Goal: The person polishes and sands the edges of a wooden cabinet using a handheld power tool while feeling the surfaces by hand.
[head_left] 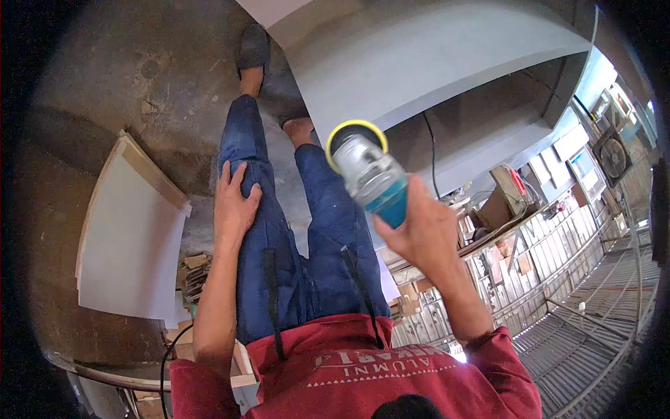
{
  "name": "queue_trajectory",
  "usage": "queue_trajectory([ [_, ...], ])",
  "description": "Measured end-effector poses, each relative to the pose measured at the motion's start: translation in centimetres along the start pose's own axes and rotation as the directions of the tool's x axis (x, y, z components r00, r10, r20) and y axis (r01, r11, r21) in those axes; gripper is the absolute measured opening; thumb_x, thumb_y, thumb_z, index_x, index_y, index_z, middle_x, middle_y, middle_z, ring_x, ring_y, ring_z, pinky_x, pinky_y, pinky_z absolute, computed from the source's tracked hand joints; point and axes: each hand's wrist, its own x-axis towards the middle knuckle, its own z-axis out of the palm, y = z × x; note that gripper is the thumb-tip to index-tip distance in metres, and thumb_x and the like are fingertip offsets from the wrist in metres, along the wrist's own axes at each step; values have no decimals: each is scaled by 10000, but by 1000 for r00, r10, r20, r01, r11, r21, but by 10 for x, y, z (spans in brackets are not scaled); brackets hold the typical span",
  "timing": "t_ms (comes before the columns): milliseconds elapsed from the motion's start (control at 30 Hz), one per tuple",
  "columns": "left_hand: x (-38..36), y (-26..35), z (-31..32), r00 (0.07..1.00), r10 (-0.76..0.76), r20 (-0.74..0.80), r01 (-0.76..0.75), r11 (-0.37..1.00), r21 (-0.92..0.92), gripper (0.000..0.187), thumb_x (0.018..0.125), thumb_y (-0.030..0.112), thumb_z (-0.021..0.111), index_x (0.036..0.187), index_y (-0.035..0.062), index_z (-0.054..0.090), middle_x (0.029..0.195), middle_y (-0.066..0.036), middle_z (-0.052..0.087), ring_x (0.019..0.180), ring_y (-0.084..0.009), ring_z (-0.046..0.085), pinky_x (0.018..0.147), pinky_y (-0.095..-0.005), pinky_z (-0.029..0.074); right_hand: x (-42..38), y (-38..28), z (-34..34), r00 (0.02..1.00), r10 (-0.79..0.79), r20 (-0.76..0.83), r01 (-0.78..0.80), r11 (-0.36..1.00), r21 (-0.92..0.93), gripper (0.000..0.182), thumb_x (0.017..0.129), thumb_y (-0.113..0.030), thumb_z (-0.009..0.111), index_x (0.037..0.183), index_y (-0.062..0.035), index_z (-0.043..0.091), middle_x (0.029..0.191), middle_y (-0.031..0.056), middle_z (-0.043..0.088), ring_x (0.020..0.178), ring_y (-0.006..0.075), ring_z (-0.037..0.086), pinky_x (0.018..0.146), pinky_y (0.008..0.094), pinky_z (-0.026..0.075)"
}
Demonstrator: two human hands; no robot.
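My right hand (422, 227) is wrapped round the teal body of an angle grinder (370, 171). Its silvery head points up and to the left, a little blurred, and carries a round black pad with a yellow rim (358, 123). The grinder overlaps my blue trousers and the edge of a large grey panelled piece (391, 63) in this view. Fingers apart, my left hand (236, 206) lies on my left leg (244, 150) near the knee and holds nothing.
A pale board with wooden edging (132, 234) leans at the left above the stained concrete floor (150, 84). A dark cord (431, 150) hangs by the grey piece. Wood scraps (197, 276) lie nearby. On the right are a fan (614, 159) and a slatted wall (558, 251).
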Motion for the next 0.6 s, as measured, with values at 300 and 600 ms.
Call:
queue_trajectory([
  [300, -1, 9, -8, 999, -40, 19, 42, 996, -75, 619, 914, 295, 675, 1501, 132, 566, 1681, -192, 331, 1499, -397, 399, 1210, -466, 370, -1, 10, -9, 1000, -18, 13, 17, 999, 39, 608, 792, -385, 849, 1111, -43, 461, 932, 202, 670, 823, 398, 729, 660, 473, 587],
  [600, 2, 15, -13, 998, -61, 33, 62, 998, -19, 586, 950, 289, 673, 1516, 198, 550, 1705, -118, 315, 1505, -362, 409, 1206, -451, 381, 33, 91, -78, 941, 195, -277, -186, 981, 60, 568, 802, -383, 835, 1104, -16, 524, 870, 277, 710, 862, 488, 706, 743, 537, 554],
])
